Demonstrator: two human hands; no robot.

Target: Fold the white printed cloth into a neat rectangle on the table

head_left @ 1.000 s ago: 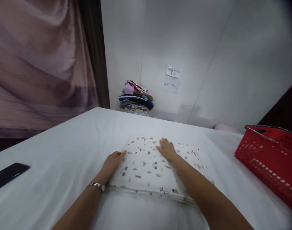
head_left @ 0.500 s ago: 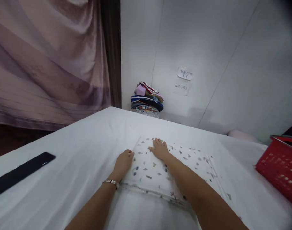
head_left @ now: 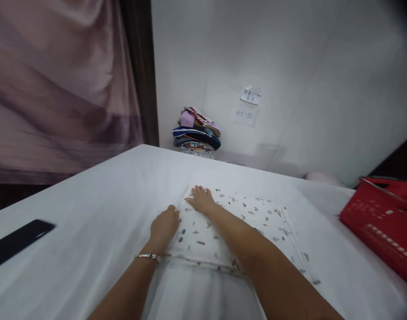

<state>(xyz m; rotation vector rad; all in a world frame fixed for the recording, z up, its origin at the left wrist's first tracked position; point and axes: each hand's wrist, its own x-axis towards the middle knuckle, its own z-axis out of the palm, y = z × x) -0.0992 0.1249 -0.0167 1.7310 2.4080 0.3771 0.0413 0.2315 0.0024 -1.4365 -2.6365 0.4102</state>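
A folded white cloth [head_left: 203, 235] with small printed motifs lies flat on the white-covered table. At its left edge my left hand [head_left: 165, 226], with a silver bracelet at the wrist, has its fingers curled closed on the fabric; the fingertips are partly hidden. My right hand [head_left: 200, 200] rests palm down near the cloth's far left corner, fingers spread and holding nothing. The right forearm crosses over the cloth and covers part of its middle.
On the left of the table [head_left: 99, 213] lies a flat black object [head_left: 19, 242]. A red plastic basket [head_left: 380, 226] stands at the right. Several folded fabrics [head_left: 197, 133] are stacked at the back against the wall, beside handwritten paper signs [head_left: 245, 114].
My right hand has slid left across the cloth toward its far left corner. My left hand stays at the left edge. The whole view has shifted slightly to the right.
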